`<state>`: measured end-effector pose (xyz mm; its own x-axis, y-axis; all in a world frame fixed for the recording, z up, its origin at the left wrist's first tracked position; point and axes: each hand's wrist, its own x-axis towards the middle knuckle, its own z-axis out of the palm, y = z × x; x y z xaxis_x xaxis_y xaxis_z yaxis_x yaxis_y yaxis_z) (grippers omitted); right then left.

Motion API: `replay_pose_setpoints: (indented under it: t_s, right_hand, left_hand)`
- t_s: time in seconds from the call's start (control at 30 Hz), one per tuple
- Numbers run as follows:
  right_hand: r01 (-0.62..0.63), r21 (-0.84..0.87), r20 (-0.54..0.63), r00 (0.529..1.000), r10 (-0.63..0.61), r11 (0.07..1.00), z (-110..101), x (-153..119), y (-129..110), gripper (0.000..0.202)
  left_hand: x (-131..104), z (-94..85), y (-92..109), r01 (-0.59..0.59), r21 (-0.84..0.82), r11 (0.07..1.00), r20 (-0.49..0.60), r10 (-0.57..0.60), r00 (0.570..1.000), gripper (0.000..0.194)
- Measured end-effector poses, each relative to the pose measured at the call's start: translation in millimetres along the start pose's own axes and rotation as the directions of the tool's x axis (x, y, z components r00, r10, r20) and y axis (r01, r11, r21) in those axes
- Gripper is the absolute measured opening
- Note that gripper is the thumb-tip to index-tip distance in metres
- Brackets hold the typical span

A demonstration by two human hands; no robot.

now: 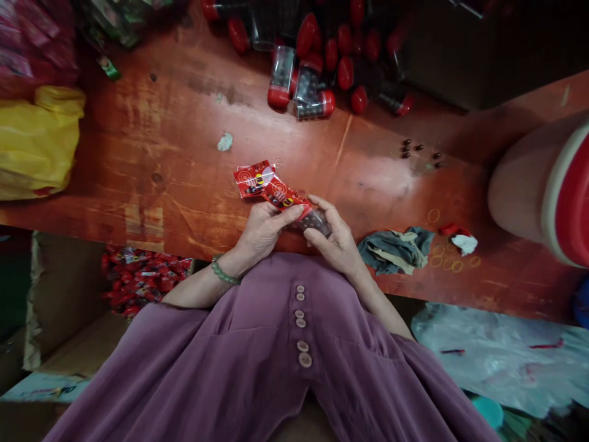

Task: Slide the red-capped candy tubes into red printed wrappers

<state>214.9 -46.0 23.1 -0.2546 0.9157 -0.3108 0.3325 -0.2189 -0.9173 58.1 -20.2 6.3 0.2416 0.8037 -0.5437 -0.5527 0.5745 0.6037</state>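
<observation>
Bottle, clasped in the right hand at the near edge of the table, and red packets, pinched in the left hand, could have slipped (smooth plastic, apparently) had either grip loosened.

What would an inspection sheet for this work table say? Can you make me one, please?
Surface: reddish wooden table, worn and stained.
Job's things: clear container with dark contents; red printed packets against it.
Clutter: small brown balls, grey cloth, yellow rubber bands; red-capped containers piled toward the far side.
Hands: left hand and right hand both hold the clear container.
Cables: nothing seen.
Surroundings: yellow plastic bag at left, red-lidded bucket at right, open cardboard box lower left.
</observation>
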Motion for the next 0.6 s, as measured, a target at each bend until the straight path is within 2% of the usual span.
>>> replay_pose_setpoints:
  t_s: [0.07, 0.17, 0.23, 0.33, 0.47, 0.53, 0.6]
  right_hand:
    - [-0.085, 0.133, 0.021, 0.996, 0.083, 0.987, -2.4, -2.6, -1.2, 0.052]
    - [-0.118, 0.221, 0.004, 0.993, 0.12, 0.968, -3.0, -5.8, 0.3, 0.036]
    - [-0.114, 0.207, -0.01, 0.993, 0.118, 0.972, -1.8, -6.8, 1.7, 0.031]
    - [-0.061, 0.07, -0.047, 0.997, 0.065, 0.996, 0.0, -6.1, 1.0, 0.03]
    - [0.11, -0.165, -0.082, 0.989, -0.125, 0.98, -0.9, -3.5, -1.8, 0.024]
    - [0.13, -0.155, -0.081, 0.986, -0.143, 0.979, -1.8, -3.2, -0.7, 0.022]
    - [0.043, 0.014, -0.026, 0.999, -0.042, 0.999, -1.1, -3.4, 2.6, 0.025]
  left_hand:
    - [0.7, -1.2, 0.1, -0.035, 0.015, 0.999, -0.003, 0.035, 0.999, 0.029]
    - [0.8, -3.4, -0.1, -0.069, 0.038, 0.997, 0.004, 0.069, 0.998, 0.03]
    - [0.1, -3.9, -0.8, -0.069, 0.043, 0.997, 0.011, 0.069, 0.998, 0.033]
    - [-1.1, -3.4, -3.0, -0.069, 0.036, 0.997, 0.001, 0.069, 0.998, 0.037]
    - [0.2, -5.9, -4.3, -0.143, 0.059, 0.988, 0.0, 0.144, 0.99, 0.029]
    - [1.8, -9.1, -3.4, -0.194, 0.113, 0.974, 0.068, 0.187, 0.98, 0.026]
    - [3.4, -11.6, -2.4, -0.198, 0.182, 0.963, 0.143, 0.174, 0.974, 0.028]
